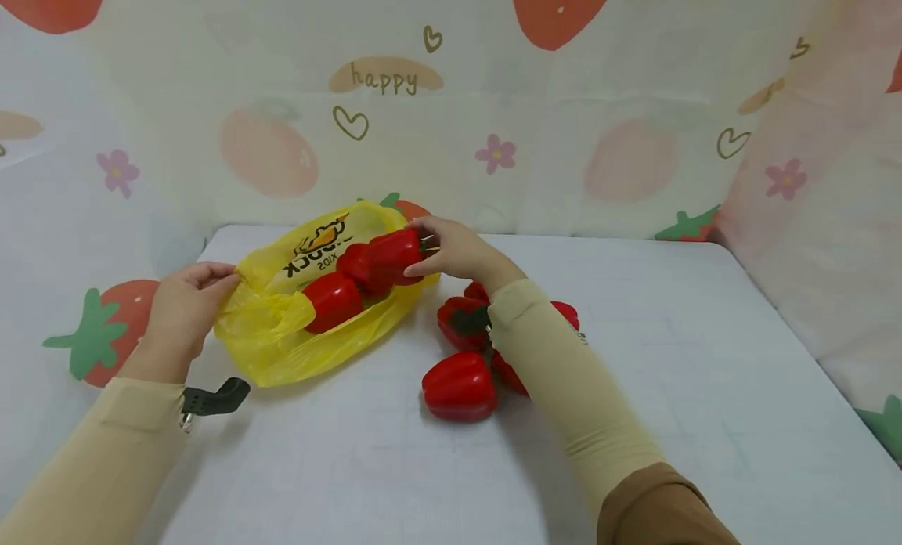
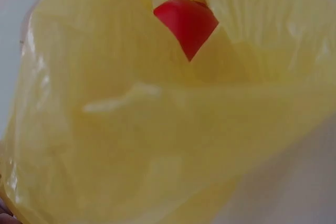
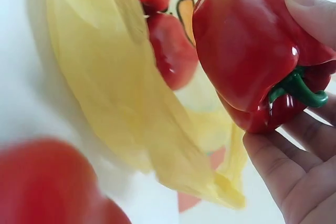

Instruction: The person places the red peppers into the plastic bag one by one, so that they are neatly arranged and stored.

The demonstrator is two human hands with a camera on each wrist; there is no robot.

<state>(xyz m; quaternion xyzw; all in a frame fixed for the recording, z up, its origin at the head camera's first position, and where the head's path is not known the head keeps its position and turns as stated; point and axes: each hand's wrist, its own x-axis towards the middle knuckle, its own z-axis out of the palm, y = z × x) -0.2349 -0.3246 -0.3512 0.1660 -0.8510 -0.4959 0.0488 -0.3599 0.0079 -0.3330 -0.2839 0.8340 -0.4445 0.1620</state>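
My left arm slants in from the near left, and my left hand has its thumb and fingers pinched together on the left edge of the yellow bag. The bag lies at the far left of the white table, its long axis running from near left to far right, its mouth spread. Inside it sit one red pepper and, farther right, a second pepper.

At the bag's far right end I grip a third pepper in my right hand, thumb on the near side, fingers curled round the far side. This pepper's long axis runs roughly left to right, with its green stem pointing right, toward my palm. My right arm stretches from the near right toward the far left, over the loose peppers; the sleeve partly hides some of them.
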